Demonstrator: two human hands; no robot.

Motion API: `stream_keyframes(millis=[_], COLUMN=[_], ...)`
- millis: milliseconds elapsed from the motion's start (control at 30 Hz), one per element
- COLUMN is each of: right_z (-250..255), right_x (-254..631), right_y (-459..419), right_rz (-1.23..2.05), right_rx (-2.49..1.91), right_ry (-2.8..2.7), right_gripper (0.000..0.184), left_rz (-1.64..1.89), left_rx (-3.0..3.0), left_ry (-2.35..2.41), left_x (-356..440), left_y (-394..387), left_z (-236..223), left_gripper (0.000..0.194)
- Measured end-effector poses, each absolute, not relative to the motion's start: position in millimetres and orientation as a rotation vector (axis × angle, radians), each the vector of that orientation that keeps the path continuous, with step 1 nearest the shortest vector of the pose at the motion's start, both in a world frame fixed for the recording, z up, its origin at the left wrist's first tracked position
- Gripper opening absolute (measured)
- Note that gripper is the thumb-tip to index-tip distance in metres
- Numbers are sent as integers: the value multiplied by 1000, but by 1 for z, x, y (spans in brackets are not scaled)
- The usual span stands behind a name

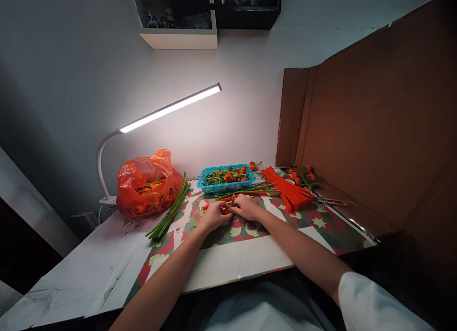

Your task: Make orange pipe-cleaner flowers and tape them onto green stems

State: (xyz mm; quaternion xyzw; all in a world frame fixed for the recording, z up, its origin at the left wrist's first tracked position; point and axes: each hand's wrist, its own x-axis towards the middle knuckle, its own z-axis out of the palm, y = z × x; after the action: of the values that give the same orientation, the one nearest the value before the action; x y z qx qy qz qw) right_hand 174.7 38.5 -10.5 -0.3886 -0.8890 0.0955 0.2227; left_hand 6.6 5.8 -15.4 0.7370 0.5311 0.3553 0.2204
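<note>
Close together at the middle of the table, my left hand (217, 214) and my right hand (246, 208) both have their fingers closed around a small green stem (232, 202), which stands roughly upright between them. Most of its lower part is hidden by the fingers. Just behind my hands lie several loose green stems (264, 192). Beyond them is a blue plastic basket (207, 190) of orange flower heads with green parts (227, 177). Right of my right hand, a fanned bundle of red-orange strips (291, 190) rests on the table.
An orange plastic bag (150, 205) with orange pieces inside stands at the left, beside a tied bundle of green stems (169, 214). A lit desk lamp (171, 109) arches over the table. Scissors (332, 201) and more orange flowers (302, 176) lie right, near a cardboard wall (371, 116).
</note>
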Motion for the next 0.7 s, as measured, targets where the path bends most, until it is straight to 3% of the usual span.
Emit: stream_keyframes(millis=[267,500,700], right_z=[-10,-10,-8], right_x=[175,175,174], right_y=[38,38,36], right_rz=[248,265,273], right_rx=[-1070,-1064,-1064], right_ry=[-2475,-2475,-2483], right_gripper=[18,19,15], left_rz=[1013,1007,976], left_rx=[2163,2030,1906], left_ry=[1531,1470,1498], left_x=[11,7,2], left_y=[3,5,9], left_z=[-14,-12,-13], left_gripper=[11,28,27])
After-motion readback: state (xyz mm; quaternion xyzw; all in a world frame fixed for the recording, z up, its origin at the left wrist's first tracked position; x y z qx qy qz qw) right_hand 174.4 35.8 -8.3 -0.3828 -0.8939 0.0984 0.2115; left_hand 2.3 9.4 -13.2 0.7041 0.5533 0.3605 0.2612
